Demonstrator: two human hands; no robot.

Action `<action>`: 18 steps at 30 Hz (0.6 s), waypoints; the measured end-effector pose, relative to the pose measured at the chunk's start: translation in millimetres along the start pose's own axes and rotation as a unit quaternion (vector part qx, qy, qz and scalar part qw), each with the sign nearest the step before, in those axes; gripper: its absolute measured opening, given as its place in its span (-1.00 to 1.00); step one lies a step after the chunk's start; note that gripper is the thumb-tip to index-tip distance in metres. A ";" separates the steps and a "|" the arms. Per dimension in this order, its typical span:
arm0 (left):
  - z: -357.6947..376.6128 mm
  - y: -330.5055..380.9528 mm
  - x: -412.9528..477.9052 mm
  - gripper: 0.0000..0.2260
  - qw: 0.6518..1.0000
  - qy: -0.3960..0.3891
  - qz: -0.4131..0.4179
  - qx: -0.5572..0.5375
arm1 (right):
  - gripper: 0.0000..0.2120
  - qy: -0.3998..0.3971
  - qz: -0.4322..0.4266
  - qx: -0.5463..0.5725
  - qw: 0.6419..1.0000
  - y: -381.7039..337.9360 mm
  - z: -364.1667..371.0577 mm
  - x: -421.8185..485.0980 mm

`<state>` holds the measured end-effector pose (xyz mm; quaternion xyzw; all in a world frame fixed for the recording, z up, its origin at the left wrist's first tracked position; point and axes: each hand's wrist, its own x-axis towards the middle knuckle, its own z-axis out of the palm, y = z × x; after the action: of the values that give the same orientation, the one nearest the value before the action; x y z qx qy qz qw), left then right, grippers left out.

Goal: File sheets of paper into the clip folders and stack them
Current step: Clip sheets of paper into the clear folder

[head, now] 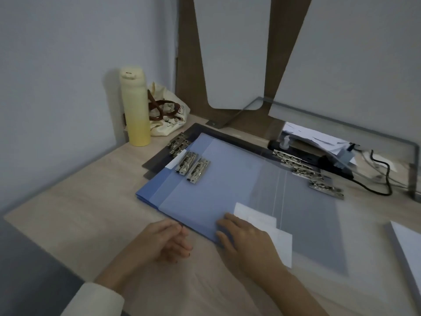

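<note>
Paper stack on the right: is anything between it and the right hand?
Nothing upright that I can see. Between the right hand and the paper stack lie only a white sheet, the open folder's flat grey cover and bare desk.

left hand (167, 241) loosely curled, right hand (245, 239) flat — palm down

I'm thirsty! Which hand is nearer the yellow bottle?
Left. The left hand is over the desk, nearer the yellow bottle; the right hand rests farther right, on the folder.

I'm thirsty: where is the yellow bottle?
Head view: the yellow bottle stands upright at the far left of the desk, by the wall, beside the cloth bag.
</note>
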<state>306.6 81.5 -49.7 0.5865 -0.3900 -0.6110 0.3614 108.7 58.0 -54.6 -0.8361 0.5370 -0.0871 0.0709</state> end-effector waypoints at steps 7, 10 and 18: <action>73.4 24.6 8.6 -0.78 0.992 -0.083 0.087 0.027 | -0.72 0.003 0.079 0.111 0.991 68.5 -33.5 -43.7; 128.8 35.4 14.5 -0.79 0.984 -0.145 0.099 0.036 | -0.72 0.042 0.129 0.094 0.986 115.4 -54.9 -80.6; 291.5 30.0 13.6 -0.85 0.964 -0.253 0.082 0.026 | -0.77 0.124 0.321 0.074 0.936 223.5 -93.2 -183.2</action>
<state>14.3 71.6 -26.3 0.3881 -0.5313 -0.6972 0.2845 -184.7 130.1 -23.9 -0.5941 0.7735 -0.2020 0.0891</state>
